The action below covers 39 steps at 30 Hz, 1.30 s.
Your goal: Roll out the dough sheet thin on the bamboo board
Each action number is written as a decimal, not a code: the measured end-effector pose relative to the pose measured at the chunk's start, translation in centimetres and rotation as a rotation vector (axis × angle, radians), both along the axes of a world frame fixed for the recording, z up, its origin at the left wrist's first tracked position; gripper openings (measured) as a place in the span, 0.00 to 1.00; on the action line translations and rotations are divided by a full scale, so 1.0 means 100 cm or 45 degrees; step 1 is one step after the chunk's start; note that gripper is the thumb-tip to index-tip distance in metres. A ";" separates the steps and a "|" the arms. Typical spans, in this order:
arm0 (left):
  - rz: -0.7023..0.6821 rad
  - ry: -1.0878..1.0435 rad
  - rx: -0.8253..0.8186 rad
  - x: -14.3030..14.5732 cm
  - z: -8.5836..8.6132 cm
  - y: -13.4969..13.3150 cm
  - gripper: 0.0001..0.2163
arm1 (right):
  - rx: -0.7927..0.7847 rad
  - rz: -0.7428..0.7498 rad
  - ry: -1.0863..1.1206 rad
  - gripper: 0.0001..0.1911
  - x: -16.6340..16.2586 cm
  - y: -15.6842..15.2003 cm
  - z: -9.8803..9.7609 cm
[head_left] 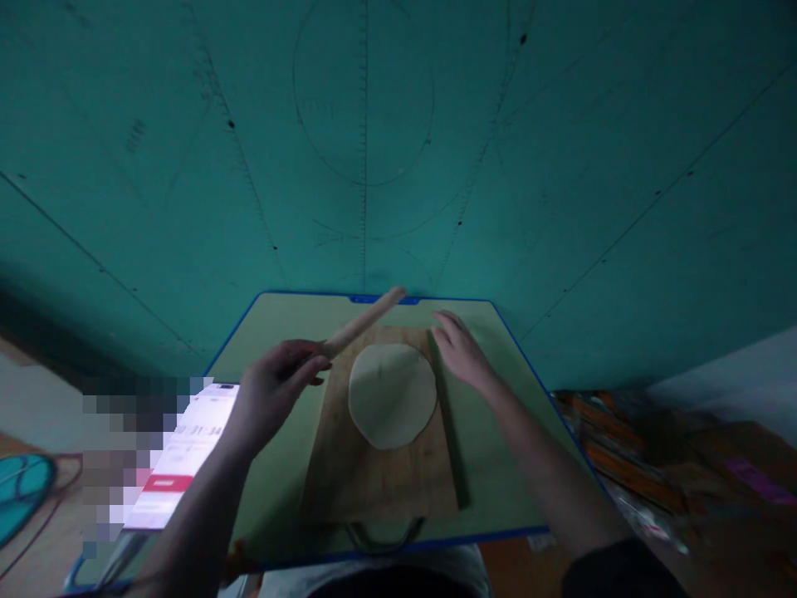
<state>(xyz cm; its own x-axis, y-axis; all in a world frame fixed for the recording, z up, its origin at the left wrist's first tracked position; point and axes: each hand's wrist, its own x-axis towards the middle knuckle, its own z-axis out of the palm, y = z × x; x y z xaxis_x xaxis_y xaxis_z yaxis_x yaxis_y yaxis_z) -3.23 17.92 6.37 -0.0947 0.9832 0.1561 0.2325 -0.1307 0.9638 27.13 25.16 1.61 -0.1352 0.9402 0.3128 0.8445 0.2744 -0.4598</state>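
Observation:
A flat round disc of pale dough [392,395] lies on a wooden board [379,473]. The board rests on a green mat with a blue edge [504,465]. My left hand [274,390] is closed round one end of a wooden rolling pin [364,322], which slants up and away above the board's far left corner. My right hand [461,350] is open, fingers stretched out, resting at the board's far right corner just beside the dough.
A phone with a lit white and red screen [183,457] lies at the mat's left edge. A teal wall [398,149] with drawn lines rises right behind the mat. Orange packages [628,448] are piled at the right. A teal object [22,490] sits far left.

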 end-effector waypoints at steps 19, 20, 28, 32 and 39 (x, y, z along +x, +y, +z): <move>-0.110 1.145 0.207 0.038 -0.049 0.121 0.15 | -0.171 -0.216 -0.308 0.16 -0.046 0.042 0.005; -0.090 1.174 0.205 0.038 -0.052 0.124 0.15 | -0.191 -0.230 -0.325 0.16 -0.046 0.044 0.005; -0.183 1.300 0.321 0.025 -0.070 0.100 0.19 | -0.371 -0.101 -0.395 0.26 -0.041 0.031 -0.016; -0.322 1.325 0.368 0.023 -0.065 0.073 0.21 | -0.361 -0.055 -0.419 0.32 -0.041 0.002 -0.015; -0.297 1.305 0.368 0.021 -0.061 0.014 0.24 | -0.244 0.145 -0.454 0.30 -0.041 -0.056 0.001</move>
